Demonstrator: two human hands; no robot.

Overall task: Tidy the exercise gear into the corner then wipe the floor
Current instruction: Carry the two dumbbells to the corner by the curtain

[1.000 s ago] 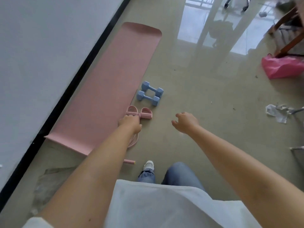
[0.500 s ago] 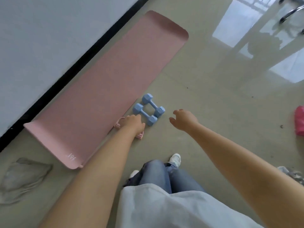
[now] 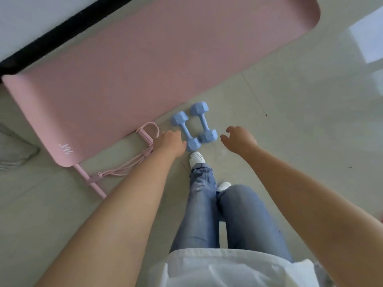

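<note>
A pink exercise mat (image 3: 145, 65) lies flat along the wall. Two light blue dumbbells (image 3: 193, 126) rest side by side on the floor at the mat's near edge. A pink pedal resistance band (image 3: 124, 164) with foot loops and a bar lies left of them, partly under the mat's corner. My left hand (image 3: 171, 141) hovers just left of the nearer dumbbell, fingers loosely curled and holding nothing. My right hand (image 3: 238, 139) hangs to the right of the dumbbells, fingers spread and empty.
A grey cloth (image 3: 14, 150) lies on the floor at the far left. A black skirting strip (image 3: 62, 32) runs along the white wall. My legs in jeans and white shoes (image 3: 196, 158) stand just below the dumbbells. Pale tiled floor (image 3: 300, 121) extends to the right.
The view has tilted down and closer to the gear. Both hands have come nearer the dumbbells, the left one shifting off the band's foot loops toward the nearer dumbbell.
</note>
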